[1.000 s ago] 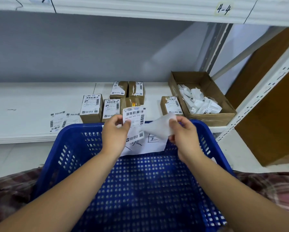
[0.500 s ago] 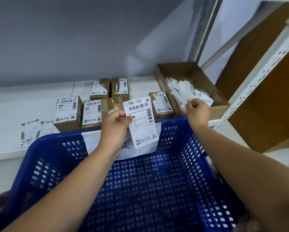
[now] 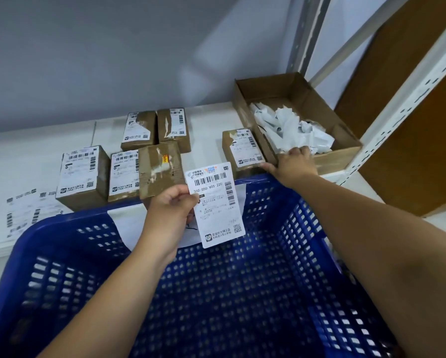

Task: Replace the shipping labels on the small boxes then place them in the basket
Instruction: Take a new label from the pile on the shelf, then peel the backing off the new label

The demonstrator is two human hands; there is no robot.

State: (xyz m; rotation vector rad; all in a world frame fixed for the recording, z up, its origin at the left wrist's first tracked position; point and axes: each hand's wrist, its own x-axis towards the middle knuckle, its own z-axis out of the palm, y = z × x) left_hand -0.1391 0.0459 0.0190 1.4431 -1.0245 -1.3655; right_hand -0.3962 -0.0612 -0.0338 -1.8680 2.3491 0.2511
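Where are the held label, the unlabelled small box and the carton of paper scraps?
held label (image 3: 216,205): head view, on its printed middle.
unlabelled small box (image 3: 161,169): head view, on its taped top.
carton of paper scraps (image 3: 340,160): head view, on its front wall.

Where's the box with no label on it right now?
In the head view, the bare box sits left of centre on the shelf, just behind the basket, beside a labelled box and above the left hand holding the new label.
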